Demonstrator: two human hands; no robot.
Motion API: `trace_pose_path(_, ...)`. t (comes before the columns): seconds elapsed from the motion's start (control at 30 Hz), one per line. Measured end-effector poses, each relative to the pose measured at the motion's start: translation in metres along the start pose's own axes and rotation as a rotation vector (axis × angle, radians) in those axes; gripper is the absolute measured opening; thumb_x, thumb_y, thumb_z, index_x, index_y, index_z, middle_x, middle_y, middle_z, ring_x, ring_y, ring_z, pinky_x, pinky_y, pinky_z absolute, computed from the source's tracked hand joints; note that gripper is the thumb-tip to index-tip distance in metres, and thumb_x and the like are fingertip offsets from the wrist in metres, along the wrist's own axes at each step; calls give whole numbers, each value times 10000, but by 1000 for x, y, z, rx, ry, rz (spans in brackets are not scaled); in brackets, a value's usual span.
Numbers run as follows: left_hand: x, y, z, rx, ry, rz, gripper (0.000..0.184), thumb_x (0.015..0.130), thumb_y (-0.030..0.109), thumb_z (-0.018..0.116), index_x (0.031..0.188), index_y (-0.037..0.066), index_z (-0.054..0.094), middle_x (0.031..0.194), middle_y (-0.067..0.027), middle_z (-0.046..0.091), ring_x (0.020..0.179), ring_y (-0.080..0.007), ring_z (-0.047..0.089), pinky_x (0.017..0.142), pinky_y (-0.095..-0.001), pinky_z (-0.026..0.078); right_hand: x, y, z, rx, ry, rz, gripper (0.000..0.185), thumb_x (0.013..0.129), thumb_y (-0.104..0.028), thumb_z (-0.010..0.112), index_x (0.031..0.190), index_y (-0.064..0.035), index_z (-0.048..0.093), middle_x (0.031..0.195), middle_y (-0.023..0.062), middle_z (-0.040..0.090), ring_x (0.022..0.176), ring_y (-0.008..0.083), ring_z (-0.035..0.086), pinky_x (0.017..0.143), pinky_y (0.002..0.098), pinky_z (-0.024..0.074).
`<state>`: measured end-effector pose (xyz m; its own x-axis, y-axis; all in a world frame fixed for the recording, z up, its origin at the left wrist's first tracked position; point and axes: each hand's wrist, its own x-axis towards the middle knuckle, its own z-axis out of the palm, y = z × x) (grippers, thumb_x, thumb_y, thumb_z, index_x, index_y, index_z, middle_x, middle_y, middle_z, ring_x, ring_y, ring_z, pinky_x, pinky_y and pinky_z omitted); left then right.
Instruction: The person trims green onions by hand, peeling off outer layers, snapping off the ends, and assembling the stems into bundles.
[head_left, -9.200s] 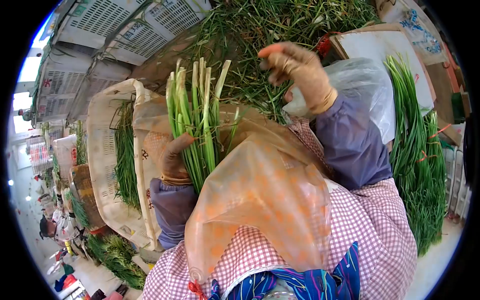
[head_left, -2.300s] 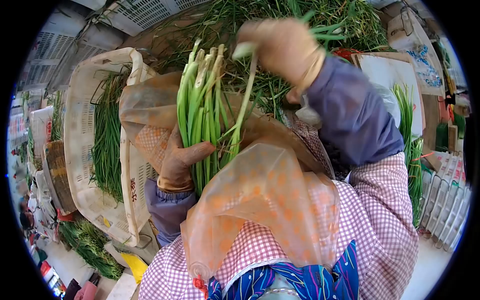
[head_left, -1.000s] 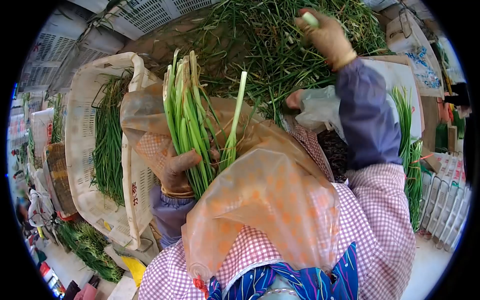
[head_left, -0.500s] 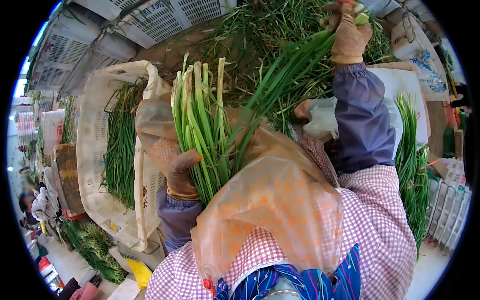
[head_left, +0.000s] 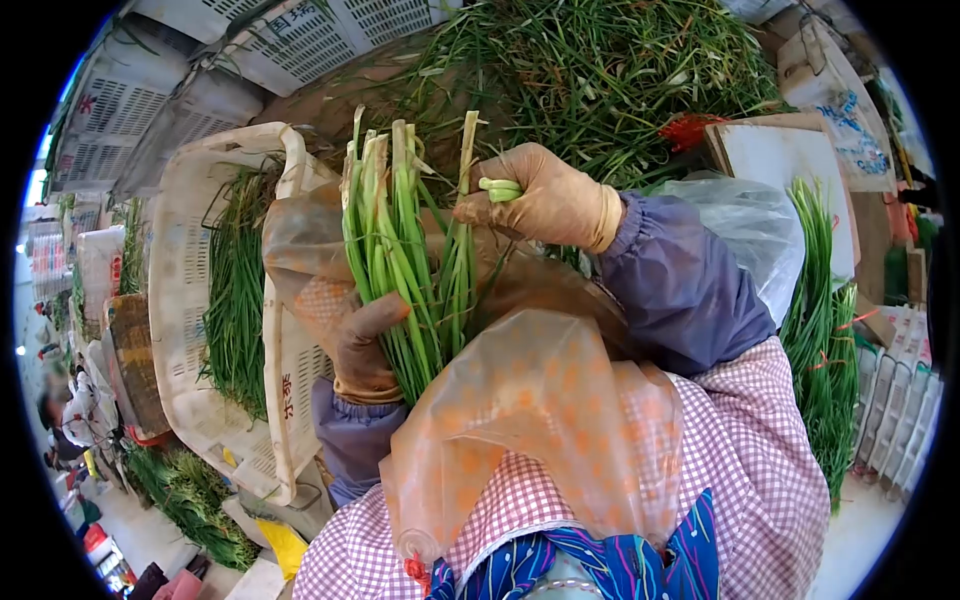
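My left hand (head_left: 370, 345), in a dirty tan glove, is closed round a bunch of Chinese chives (head_left: 400, 230), with the pale stem ends pointing up and the lower part hidden by my apron. Just right of the bunch, my gloved right hand (head_left: 540, 195) is closed, thumb and fingers pinching one chive stalk (head_left: 465, 180) near its dry top. A short, bright green piece of stalk (head_left: 500, 190) pokes out of the right fist. A clouded plastic apron (head_left: 530, 390) covers my lap.
A white plastic crate (head_left: 180, 330) holding chives stands at my left. Loose trimmed leaves (head_left: 620, 80) heap up in front. Chive bundles tied in red (head_left: 820, 340) lie at my right beside a white board (head_left: 780, 170). Stacked crates (head_left: 330, 40) line the far side.
My right hand has come from the leaf heap at the upper right back to the bunch and grips a stalk there. The long leaves trailing from it have gone from view. My left hand stays put.
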<state>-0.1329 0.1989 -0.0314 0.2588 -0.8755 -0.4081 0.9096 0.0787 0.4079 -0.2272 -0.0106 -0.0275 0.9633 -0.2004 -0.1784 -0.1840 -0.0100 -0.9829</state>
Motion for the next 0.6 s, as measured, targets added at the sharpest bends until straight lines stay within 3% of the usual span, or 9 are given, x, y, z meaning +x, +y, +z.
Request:
trace_pose_path(0.13,5,-3,-6,59,67,14,497,726,70,577,1196,-46,465,1055,-197,592,918,-317,615,800,-436,526,-4,2,-9,56,-67,11,192,840,-213,648,772,-33,632,559,-15,512,464,49,420,417,225,329)
trace_pose_path(0.17,5,-1,-11,57,56,-24,495,735,68,575,1204,-40,460,1068,-199,588,934,-319,611,804,-441,526,-2,14,-11,-29,17,-153,204,851,-225,629,793,-30,635,569,-1,534,441,53,412,398,225,313)
trace_pose_path(0.2,5,-1,-11,58,56,-25,495,735,68,575,1204,-40,460,1068,-199,588,934,-319,611,804,-441,526,0,16,-16,-28,18,-153,204,851,-225,629,793,-30,635,569,-1,534,441,53,412,398,225,313)
trace_pose_path(0.27,4,-1,-13,56,12,11,490,750,63,571,1217,-30,453,1086,-193,584,962,-313,606,816,-449,524,2,21,-30,296,505,-183,230,877,-229,584,762,-38,640,555,-13,509,476,59,431,416,225,322)
trace_pose_path(0.4,5,-2,-6,7,7,27,489,761,61,569,1228,-23,446,1095,-199,581,966,-313,605,835,-453,516,-5,19,-40,300,631,-97,176,891,-171,547,877,-34,656,545,-12,498,426,47,387,379,197,264)
trace_pose_path(0.53,9,1,-8,-62,-75,-81,481,773,74,561,1223,-44,440,1099,-210,578,962,-316,607,847,-439,512,-8,13,-8,558,-29,-24,234,890,-167,554,1066,-27,618,609,-43,499,431,29,341,391,191,238)
trace_pose_path(0.57,8,1,-10,-29,-72,-118,474,777,83,560,1217,-52,443,1096,-212,580,959,-315,608,849,-434,511,-7,14,-6,597,-185,-45,258,868,-160,591,1098,-45,608,716,-23,571,458,32,386,408,179,262)
trace_pose_path(0.6,8,0,-12,-27,-68,-119,474,777,83,560,1217,-52,443,1096,-212,580,959,-315,608,849,-434,511,-4,19,-5,601,-185,-45,258,868,-160,591,1098,-45,608,716,-23,571,458,32,386,408,179,262)
